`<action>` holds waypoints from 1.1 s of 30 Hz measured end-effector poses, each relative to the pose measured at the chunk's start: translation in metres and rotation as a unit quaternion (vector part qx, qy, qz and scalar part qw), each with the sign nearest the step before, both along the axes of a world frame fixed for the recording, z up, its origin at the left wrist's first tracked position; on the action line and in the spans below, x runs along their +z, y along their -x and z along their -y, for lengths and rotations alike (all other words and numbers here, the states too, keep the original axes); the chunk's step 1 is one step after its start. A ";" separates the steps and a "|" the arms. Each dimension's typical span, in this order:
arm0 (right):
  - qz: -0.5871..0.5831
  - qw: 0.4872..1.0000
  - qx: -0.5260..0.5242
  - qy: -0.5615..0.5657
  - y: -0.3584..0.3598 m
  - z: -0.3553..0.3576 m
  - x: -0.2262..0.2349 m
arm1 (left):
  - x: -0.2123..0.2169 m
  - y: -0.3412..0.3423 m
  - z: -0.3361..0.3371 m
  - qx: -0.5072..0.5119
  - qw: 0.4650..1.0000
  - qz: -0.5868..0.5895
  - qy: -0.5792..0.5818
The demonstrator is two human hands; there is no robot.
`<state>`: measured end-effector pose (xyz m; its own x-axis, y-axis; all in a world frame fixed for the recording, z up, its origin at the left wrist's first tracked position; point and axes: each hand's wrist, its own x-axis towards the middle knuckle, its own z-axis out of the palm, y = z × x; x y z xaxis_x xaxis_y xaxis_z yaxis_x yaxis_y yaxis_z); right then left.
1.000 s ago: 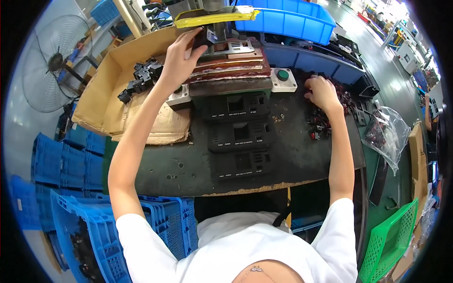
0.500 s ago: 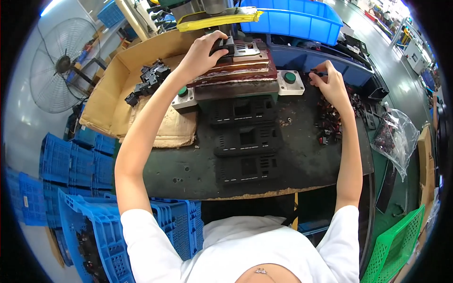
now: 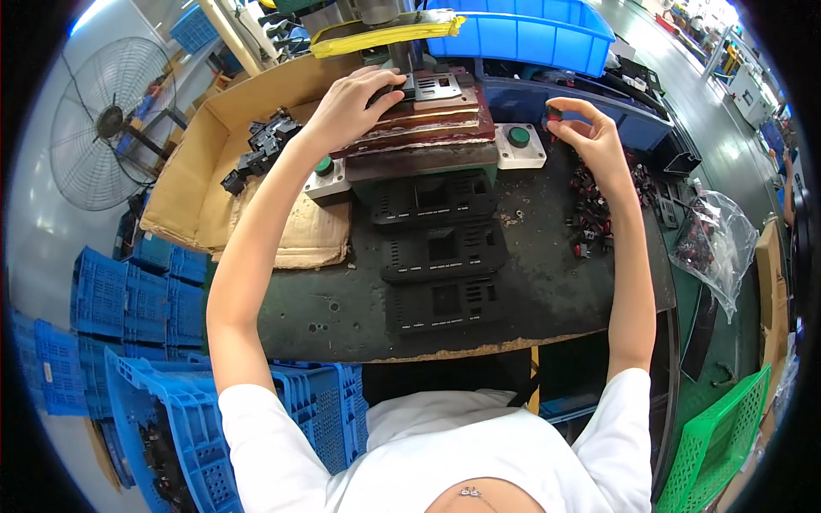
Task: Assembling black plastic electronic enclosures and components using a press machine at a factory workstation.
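Observation:
My left hand [image 3: 355, 101] is closed over a black plastic part [image 3: 407, 88] at the left end of the metal fixture [image 3: 438, 86]; the fingers hide most of that part. The fixture sits on a stacked dark red block [image 3: 419, 137]. My right hand [image 3: 592, 141] pinches a small red-and-black rocker switch [image 3: 554, 114] between thumb and fingertips, raised to the right of the block. Below it on the bench, several similar red-and-black switches [image 3: 590, 205] lie in a loose heap. In front of the block, three black plastic panels [image 3: 443, 248] with cut-outs lie in a column.
Green push buttons [image 3: 518, 136] in white housings flank the block. A yellow-wrapped bar [image 3: 389, 36] hangs above the fixture. At left stands a cardboard box [image 3: 192, 184] with black parts; blue bins [image 3: 522, 38] stand behind. A clear bag [image 3: 714, 248] hangs at the bench's right edge.
My left hand has lowered and flattened over the black part at the fixture. My right hand has risen a little and turned, bringing the switch into clearer view.

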<state>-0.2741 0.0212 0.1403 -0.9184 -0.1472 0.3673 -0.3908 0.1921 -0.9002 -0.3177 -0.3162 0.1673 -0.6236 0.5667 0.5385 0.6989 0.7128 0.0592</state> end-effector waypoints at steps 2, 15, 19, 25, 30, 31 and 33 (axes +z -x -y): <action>0.014 1.000 0.003 0.003 -0.006 0.007 0.000 | -0.001 -0.003 -0.004 0.000 0.997 -0.072 0.034; -0.071 0.993 0.087 -0.037 -0.031 0.045 0.005 | -0.046 -0.092 0.048 0.184 0.948 -0.073 -0.248; 0.002 0.995 0.101 0.001 -0.035 0.052 0.003 | -0.058 -0.091 0.054 0.138 0.966 -0.067 -0.211; -0.019 0.996 0.065 -0.058 -0.036 0.061 -0.002 | -0.068 -0.094 0.052 0.118 0.966 -0.039 -0.225; -0.188 0.962 0.061 -0.191 -0.011 0.075 0.021 | -0.074 -0.093 0.057 0.109 0.960 0.022 -0.258; -0.237 0.941 0.042 -0.236 -0.003 0.079 0.027 | -0.076 -0.091 0.057 0.108 0.959 0.022 -0.261; -0.264 0.927 0.038 -0.264 0.015 0.086 0.035 | -0.077 -0.091 0.060 0.099 0.963 0.003 -0.249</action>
<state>-0.2896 -0.0646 0.1749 -0.6114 -0.4912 0.6205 -0.7801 0.5055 -0.3686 -0.2265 -0.3760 0.0903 -0.6968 0.1078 0.7091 0.5504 0.7143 0.4323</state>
